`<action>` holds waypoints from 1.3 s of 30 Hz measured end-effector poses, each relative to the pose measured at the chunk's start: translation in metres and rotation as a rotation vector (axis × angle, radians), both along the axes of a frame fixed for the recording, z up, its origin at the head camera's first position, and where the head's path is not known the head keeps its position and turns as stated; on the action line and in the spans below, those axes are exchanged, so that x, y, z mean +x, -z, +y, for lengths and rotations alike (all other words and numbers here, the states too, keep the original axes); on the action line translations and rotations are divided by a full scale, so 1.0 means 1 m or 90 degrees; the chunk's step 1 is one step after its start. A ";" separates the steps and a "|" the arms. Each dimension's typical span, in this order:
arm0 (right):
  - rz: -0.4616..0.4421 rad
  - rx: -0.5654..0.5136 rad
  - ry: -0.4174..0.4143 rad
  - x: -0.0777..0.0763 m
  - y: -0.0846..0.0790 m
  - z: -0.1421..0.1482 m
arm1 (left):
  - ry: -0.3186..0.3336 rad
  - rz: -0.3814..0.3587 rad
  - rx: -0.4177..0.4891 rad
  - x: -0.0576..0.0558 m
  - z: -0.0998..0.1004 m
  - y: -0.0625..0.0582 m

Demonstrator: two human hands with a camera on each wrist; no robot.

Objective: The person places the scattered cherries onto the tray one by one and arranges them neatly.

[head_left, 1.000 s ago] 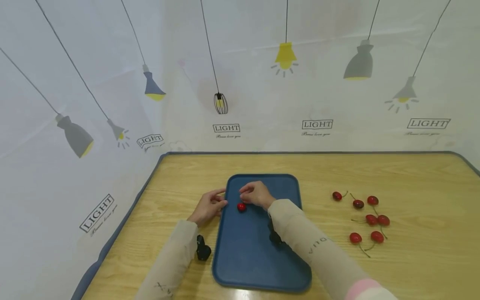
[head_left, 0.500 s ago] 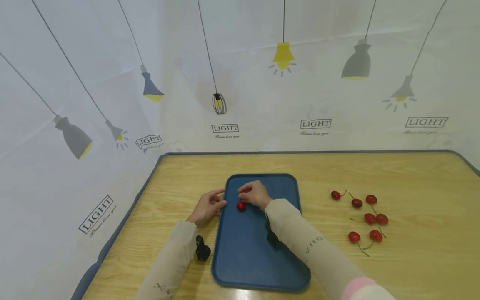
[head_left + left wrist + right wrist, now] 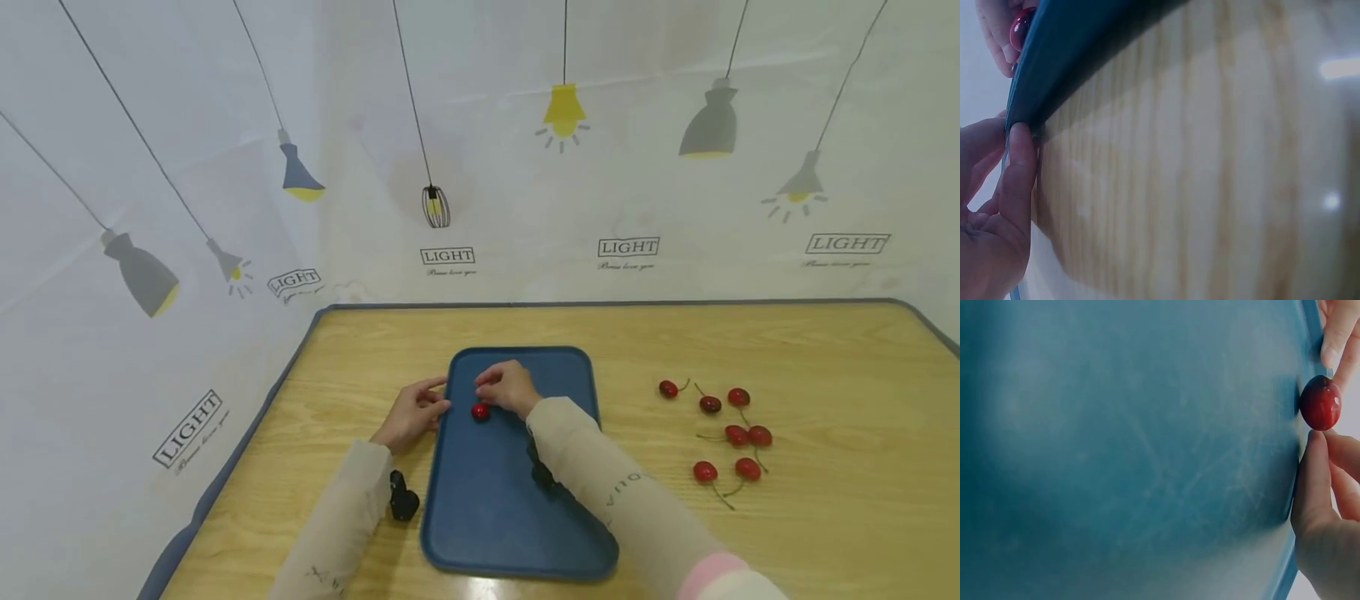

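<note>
A blue tray (image 3: 517,533) lies lengthwise on the wooden table. My left hand (image 3: 411,412) holds its left edge; in the left wrist view, the thumb (image 3: 1020,144) is on one side of the rim and the fingers are on the other. Inside the tray, near that edge, is one red cherry (image 3: 480,411). My right hand (image 3: 512,389) reaches over the tray, thumb and fingertips pinched together right at this cherry (image 3: 1320,403). Its stem is hidden by the fingers. Both hands are close together, with the cherry between them in the right wrist view.
Several red cherries (image 3: 737,434) with stems lie scattered on the table (image 3: 840,500) to the right of the tray. Black devices sit at both wrists, the left one (image 3: 403,500) beside the tray. A white printed curtain (image 3: 525,192) stands behind the table.
The head view has drifted slightly, shifting everything a little to the left. Both hands stay at nearly the same places, and the cherry remains by the right fingertips.
</note>
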State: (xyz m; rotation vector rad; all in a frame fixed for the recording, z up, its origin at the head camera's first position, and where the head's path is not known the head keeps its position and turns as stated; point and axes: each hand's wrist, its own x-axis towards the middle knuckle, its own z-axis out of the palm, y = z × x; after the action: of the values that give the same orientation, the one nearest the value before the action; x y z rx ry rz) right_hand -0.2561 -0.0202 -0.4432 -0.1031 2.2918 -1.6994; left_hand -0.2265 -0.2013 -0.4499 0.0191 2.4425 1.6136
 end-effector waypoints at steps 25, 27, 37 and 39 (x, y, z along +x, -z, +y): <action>-0.013 0.029 0.027 -0.001 0.003 -0.001 | -0.016 -0.008 -0.007 0.004 0.001 -0.001; -0.011 0.035 0.027 -0.001 0.003 -0.001 | -0.019 -0.011 -0.007 0.003 0.001 0.000; 0.007 0.079 0.027 -0.003 0.000 -0.003 | -0.019 -0.010 -0.002 0.002 0.000 0.000; 0.011 0.088 0.026 -0.003 -0.001 -0.003 | -0.019 -0.009 0.001 0.002 0.000 0.000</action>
State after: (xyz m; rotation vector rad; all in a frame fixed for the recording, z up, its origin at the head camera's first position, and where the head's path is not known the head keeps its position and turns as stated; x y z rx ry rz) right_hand -0.2592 -0.0234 -0.4425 -0.0414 2.4316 -1.5593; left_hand -0.2249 -0.2015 -0.4498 -0.0282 2.4428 1.6218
